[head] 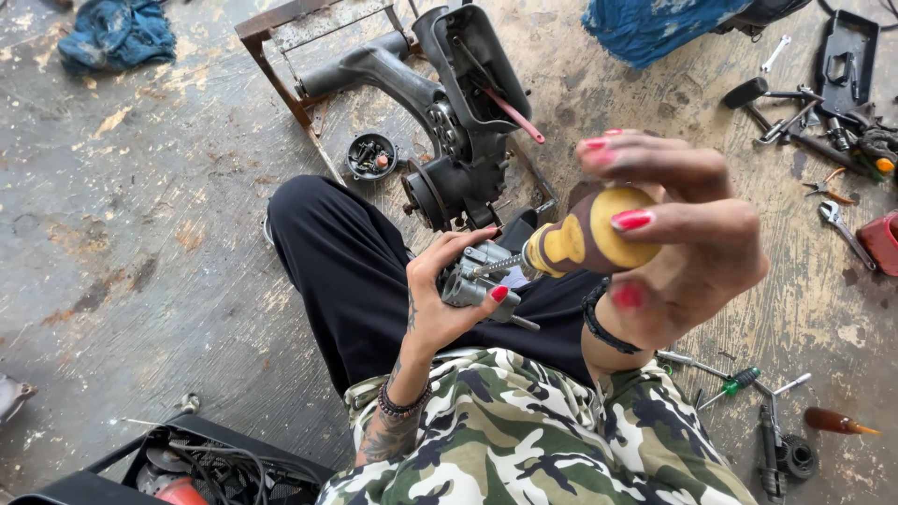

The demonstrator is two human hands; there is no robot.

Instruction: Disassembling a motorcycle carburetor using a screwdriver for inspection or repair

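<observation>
The left hand point(447, 285) is wrapped around a small grey metal part point(475, 276), held in the air above the person's black-trousered thigh point(346, 271), fingers closed over it from the left. The right hand point(678, 238) is clamped on the yellow-and-brown handle of a screwdriver point(585, 238), whose shaft runs left into the part (the tip itself is hidden among the fingers, so I cannot tell what it is seated in). Nothing braces the part but the hand, so a hard push or twist could make the tip slip off and jab the left fingers, or knock the part loose onto the concrete floor point(140, 234). Behind it stands the engine point(458, 122) on its frame, with loose tools point(814, 122) to the right.
</observation>
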